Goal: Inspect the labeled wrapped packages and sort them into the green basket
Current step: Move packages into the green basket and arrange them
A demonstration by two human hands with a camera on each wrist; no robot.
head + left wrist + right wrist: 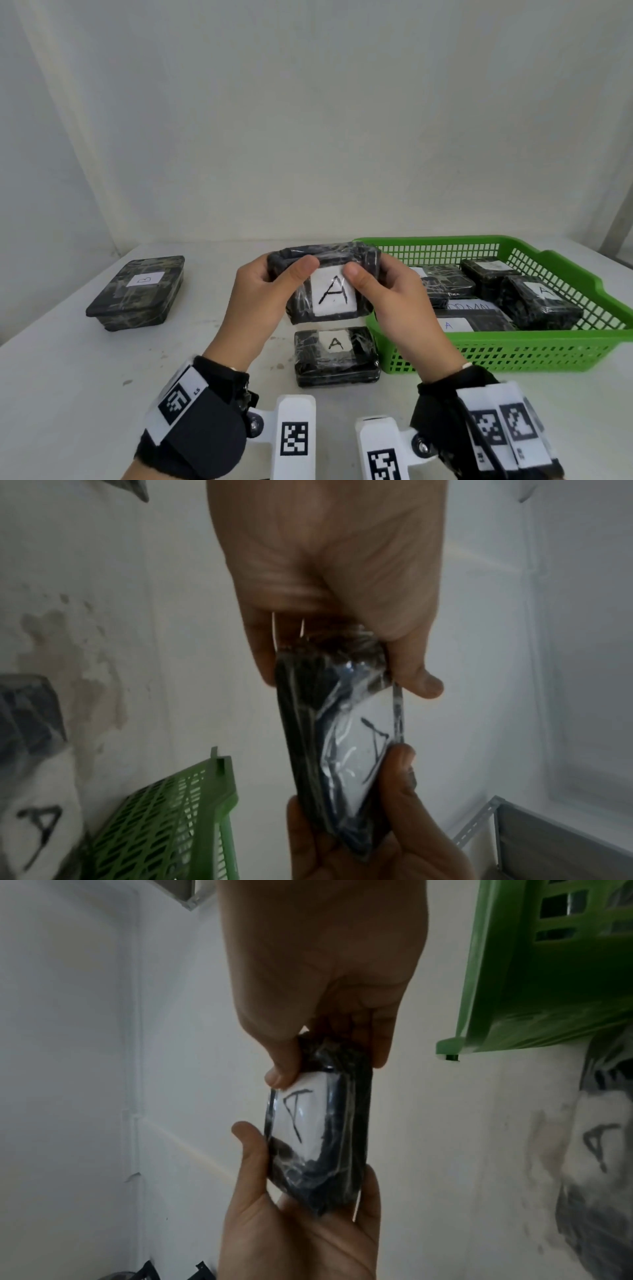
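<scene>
- Above the desk [68,377], just left of the green basket [513,353], the "A" package [329,284] is gripped at its ends by the left hand [263,294] and right hand [394,301].
- Slick film wrap and a stiff, light body are judged; short edges are best held.

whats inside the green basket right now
Several dark wrapped packages lie in the green basket; two show A labels. The right hand hides its near-left corner.

A plain pale wall [308,120] fills the space behind a white table [68,377], whose top carries faint smudges and stains (clearest in the left wrist view). A grey metal frame [548,831] stands at 1 side. The light is soft and even.
</scene>
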